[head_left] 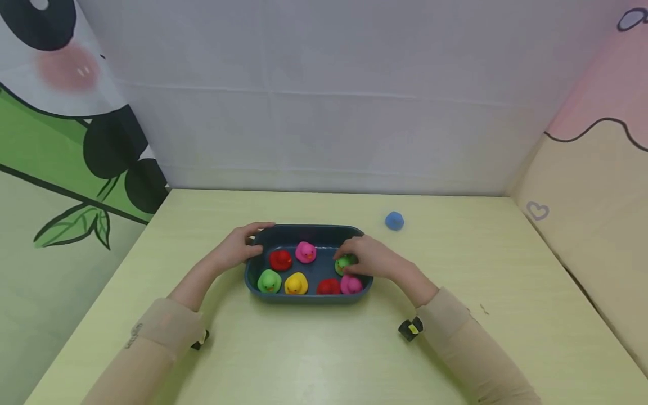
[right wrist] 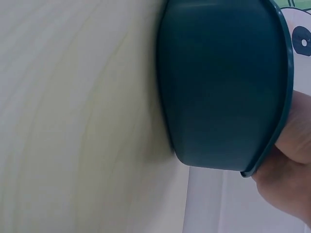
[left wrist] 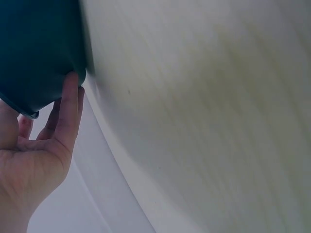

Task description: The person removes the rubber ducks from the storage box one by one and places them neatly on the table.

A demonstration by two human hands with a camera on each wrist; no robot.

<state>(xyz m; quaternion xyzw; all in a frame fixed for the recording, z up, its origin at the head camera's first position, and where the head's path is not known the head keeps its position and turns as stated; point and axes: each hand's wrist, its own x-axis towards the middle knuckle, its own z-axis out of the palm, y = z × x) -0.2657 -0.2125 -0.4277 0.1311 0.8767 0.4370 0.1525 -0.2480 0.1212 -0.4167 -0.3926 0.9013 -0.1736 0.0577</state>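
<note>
So a bright green rubber duck [head_left: 342, 265]'s pinched by the right hand [head_left: 369, 257], fingers curled, at the right end of a dark teal, oblong plastic tub [head_left: 309, 300] laid long-ways left to right. Lifted or not, can't be told. The tub's far-left corner is gripped by the left hand [head_left: 234, 246], way farther from that duck.
</note>
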